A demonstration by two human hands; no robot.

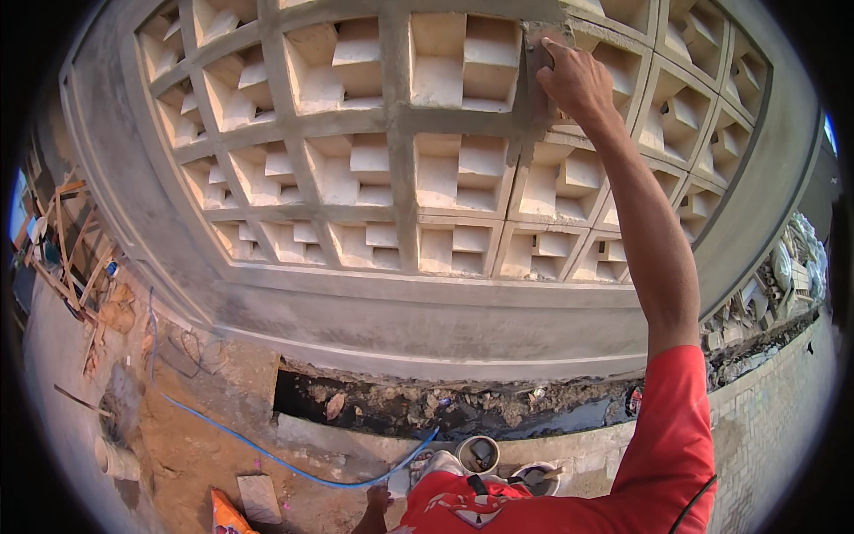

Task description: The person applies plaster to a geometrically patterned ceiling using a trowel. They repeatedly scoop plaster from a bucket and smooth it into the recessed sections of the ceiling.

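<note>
My right hand (pixel 576 78) reaches up to the concrete breeze-block lattice (pixel 398 120), index finger extended to a grey mortared joint (pixel 539 67) near the top, other fingers curled; whether anything lies within them is hidden. Wet-looking grey mortar runs down that joint between square openings with pale stepped blocks inside. My left hand (pixel 378 497) hangs low at the bottom edge, partly beside my red shirt, its fingers too small and shadowed to read. Close by me stand a small bucket (pixel 478 454) with something dark inside and a second container (pixel 547 482) with a tool across it.
An open drain (pixel 347 400) with debris and dark water runs along the wall's foot. A blue hose (pixel 258 454) crosses the dirt at left. Piled wooden scraps (pixel 71 249) stand far left, rubble and sacks (pixel 792 267) far right, beside a paved strip (pixel 761 418).
</note>
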